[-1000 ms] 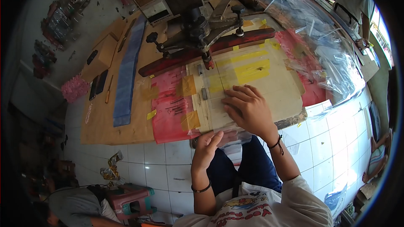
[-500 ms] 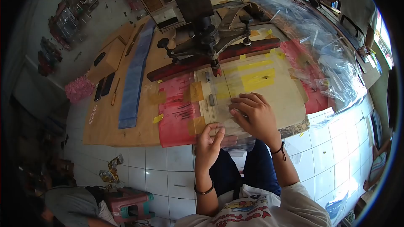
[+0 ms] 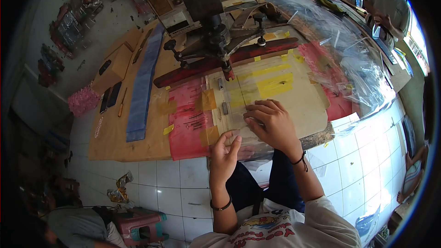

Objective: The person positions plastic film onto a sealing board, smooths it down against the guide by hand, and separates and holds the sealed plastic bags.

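Note:
My left hand (image 3: 223, 158) is at the front edge of the board (image 3: 308, 96), its thumb and index finger closed on the near end of a clear plastic sheet (image 3: 248, 140). My right hand (image 3: 274, 126) lies palm down over the sheet, fingers bent slightly and apart, fingertips on the board beside the yellow tape (image 3: 274, 82). Two small metal pieces sit left of these fingertips, near a red sheet (image 3: 186, 119) with dark marks. Beyond my hands, a black press head with a red tip (image 3: 228, 74) stands over the board, in front of a long red bar (image 3: 183, 76).
A blue strip (image 3: 142, 87), phones, a screwdriver (image 3: 121, 103) and a cardboard box (image 3: 110, 69) are on the left of the table. Crumpled clear plastic (image 3: 353, 64) covers the right side. A person (image 3: 386, 9) stands at the far right; another (image 3: 80, 225) is lower left, beside a stool (image 3: 140, 225).
My left fingers have risen from the front edge and closed on the plastic. My right hand stays nearly in place. The view has shifted slightly, and the far-right person's hands have moved lower.

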Action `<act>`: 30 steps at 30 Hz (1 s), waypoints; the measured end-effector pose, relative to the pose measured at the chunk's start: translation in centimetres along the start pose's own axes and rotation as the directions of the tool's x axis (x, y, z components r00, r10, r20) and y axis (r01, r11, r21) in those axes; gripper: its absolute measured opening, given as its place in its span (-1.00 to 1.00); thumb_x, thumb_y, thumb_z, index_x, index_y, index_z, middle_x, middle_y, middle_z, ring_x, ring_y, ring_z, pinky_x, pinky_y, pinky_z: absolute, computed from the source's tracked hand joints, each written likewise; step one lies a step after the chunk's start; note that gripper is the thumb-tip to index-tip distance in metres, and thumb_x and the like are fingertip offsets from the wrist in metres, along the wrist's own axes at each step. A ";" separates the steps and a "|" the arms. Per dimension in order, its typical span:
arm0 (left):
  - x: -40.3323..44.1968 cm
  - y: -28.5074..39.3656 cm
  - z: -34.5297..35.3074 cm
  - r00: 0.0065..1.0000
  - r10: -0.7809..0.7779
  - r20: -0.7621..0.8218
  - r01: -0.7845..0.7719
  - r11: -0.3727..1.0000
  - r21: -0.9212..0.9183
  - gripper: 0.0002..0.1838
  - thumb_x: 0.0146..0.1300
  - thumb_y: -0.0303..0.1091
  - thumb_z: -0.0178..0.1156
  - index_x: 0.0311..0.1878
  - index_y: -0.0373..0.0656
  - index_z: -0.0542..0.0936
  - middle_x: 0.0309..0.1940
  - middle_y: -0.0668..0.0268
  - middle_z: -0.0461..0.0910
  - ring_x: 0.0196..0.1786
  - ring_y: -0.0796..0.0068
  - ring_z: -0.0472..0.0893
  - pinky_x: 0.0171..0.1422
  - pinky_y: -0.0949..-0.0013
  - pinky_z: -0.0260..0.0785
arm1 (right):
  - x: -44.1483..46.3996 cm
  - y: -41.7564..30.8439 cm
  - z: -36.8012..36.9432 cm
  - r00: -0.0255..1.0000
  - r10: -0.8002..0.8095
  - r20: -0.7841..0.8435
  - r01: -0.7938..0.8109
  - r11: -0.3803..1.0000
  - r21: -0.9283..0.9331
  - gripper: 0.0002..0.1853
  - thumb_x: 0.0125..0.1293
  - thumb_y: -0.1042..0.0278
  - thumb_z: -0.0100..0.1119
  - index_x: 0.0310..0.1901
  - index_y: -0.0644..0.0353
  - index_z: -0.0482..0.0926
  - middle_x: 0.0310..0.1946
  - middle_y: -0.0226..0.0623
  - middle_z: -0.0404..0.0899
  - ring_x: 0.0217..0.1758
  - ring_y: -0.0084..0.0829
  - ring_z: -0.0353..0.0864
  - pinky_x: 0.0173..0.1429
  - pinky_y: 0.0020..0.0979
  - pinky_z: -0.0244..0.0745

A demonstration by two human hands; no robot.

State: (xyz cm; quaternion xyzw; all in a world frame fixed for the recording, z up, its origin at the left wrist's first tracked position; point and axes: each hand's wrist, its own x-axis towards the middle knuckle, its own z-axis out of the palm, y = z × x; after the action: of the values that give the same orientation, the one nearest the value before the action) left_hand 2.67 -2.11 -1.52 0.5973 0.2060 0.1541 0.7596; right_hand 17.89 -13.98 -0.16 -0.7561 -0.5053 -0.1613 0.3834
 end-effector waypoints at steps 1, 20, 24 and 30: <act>0.1 0.1 0.3 1.000 -0.004 -0.015 0.004 1.000 0.010 -0.67 0.58 -0.31 0.11 0.24 -0.30 0.40 -0.24 -0.11 0.73 -0.28 0.16 0.80 -0.19 0.27 0.72 | 0.0 0.1 0.0 1.000 -0.006 0.004 0.006 1.000 0.000 -0.80 0.36 0.23 0.28 -0.14 0.13 0.75 -0.03 -0.34 0.75 0.20 -0.26 0.64 0.38 -0.17 0.40; -0.5 -1.9 2.0 0.991 0.125 -0.035 -0.127 0.991 -0.044 -0.64 0.58 -0.34 0.10 0.31 -0.30 0.42 -0.41 0.17 0.70 -0.41 0.31 0.78 -0.34 0.37 0.66 | 2.0 3.0 0.5 0.973 0.037 0.228 0.002 0.986 -0.168 -0.52 0.48 0.06 0.09 0.32 0.09 0.52 0.48 -0.01 0.34 0.59 0.01 0.23 0.64 0.12 0.02; -2.1 -2.5 2.1 0.995 0.074 0.074 -0.071 0.997 -0.043 -0.61 0.60 -0.32 0.07 0.31 -0.36 0.31 -0.33 -0.02 0.74 -0.34 0.24 0.79 -0.26 0.33 0.68 | -0.1 1.8 -1.0 0.974 0.032 0.223 0.013 0.980 -0.197 -0.52 0.47 0.04 0.12 0.32 0.08 0.53 0.47 -0.01 0.34 0.55 0.03 0.27 0.61 0.10 0.07; -4.4 -5.4 1.7 0.994 -0.043 0.101 0.058 0.986 -0.154 -0.69 0.61 -0.25 0.05 0.15 -0.34 0.46 -0.32 0.00 0.72 -0.38 0.25 0.77 -0.32 0.36 0.67 | -3.5 -2.6 -3.6 0.967 0.029 0.254 0.015 0.986 -0.168 -0.52 0.40 0.08 0.24 0.30 0.00 0.55 0.38 -0.04 0.43 0.42 0.01 0.39 0.56 0.03 0.12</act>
State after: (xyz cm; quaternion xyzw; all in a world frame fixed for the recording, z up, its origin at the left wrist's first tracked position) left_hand -0.41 -6.93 -5.84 0.5371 0.1709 0.1212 0.8171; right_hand 14.58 -18.39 1.02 -0.8020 -0.5325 -0.1031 0.2503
